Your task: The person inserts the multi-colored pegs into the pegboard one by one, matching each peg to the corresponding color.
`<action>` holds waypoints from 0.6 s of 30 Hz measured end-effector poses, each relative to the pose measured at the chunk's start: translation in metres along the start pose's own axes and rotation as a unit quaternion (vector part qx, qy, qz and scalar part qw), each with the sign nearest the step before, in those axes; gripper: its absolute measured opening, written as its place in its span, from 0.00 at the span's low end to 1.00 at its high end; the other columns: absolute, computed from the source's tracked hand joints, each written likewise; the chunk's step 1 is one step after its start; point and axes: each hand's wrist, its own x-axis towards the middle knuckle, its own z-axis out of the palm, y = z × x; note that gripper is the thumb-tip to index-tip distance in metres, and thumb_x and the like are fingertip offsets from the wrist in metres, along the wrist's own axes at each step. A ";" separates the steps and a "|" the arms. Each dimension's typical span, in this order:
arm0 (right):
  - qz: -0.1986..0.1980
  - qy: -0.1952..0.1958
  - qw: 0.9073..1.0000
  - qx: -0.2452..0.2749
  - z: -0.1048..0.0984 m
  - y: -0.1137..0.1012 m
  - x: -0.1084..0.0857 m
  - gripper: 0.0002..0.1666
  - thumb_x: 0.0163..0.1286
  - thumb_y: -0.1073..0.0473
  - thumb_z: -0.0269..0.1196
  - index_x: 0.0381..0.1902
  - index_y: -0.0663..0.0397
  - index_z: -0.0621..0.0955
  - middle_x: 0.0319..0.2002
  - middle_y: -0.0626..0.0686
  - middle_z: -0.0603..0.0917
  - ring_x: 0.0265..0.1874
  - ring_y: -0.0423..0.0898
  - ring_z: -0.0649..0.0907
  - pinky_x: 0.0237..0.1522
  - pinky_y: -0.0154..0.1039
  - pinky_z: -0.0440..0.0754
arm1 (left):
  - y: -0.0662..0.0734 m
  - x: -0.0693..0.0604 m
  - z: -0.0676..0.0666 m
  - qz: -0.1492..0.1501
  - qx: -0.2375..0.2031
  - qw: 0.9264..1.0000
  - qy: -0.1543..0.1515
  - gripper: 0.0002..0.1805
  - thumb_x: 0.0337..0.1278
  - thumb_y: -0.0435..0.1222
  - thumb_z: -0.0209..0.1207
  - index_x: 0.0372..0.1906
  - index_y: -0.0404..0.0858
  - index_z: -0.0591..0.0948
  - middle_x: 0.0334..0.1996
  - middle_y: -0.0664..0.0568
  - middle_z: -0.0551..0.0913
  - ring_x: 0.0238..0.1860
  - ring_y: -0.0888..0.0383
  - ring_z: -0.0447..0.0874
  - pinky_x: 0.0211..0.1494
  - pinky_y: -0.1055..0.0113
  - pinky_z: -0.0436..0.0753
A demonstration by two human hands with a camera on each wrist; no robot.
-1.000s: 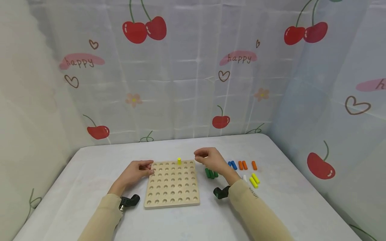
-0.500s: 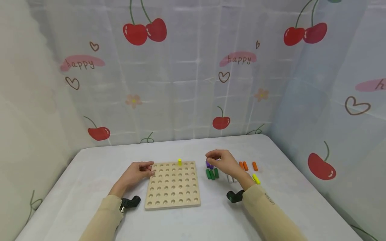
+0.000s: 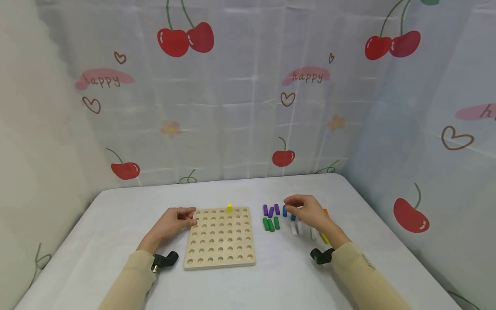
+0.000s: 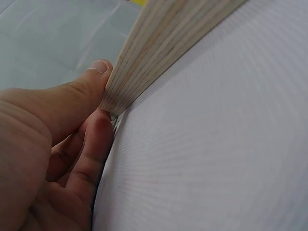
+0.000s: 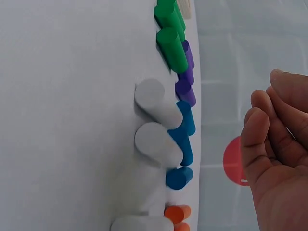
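Right hand (image 3: 308,211) rightward, near blue pegs (image 3: 284,211)

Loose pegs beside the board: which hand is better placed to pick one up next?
Probably the right hand: it hovers near the blue pegs with nothing visible in its fingers, while the left hand holds the wooden board by its edge, farther from them.

We wear long beige sleeves: the left sleeve (image 3: 125,277) looks plain, while the right sleeve (image 3: 368,280) bears a line of small dark lettering (image 3: 369,262) near its cuff, too small for us to read. At our wrists sit stubby black devices, the left device (image 3: 167,259) with a silvery bit (image 3: 155,269), the right device (image 3: 322,256) round-ended. Our left thumbnail (image 4: 100,66) is short
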 end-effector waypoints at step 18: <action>0.023 0.028 0.999 -0.016 -0.033 0.043 -0.025 0.17 0.75 0.57 0.64 0.57 0.56 0.84 0.50 0.54 0.87 0.45 0.47 0.84 0.52 0.44 0.84 | 0.002 -0.002 0.001 -0.003 0.006 1.000 0.009 0.30 0.60 0.42 0.72 0.66 0.36 0.81 0.40 0.53 0.87 0.42 0.58 0.78 0.45 0.71 0.76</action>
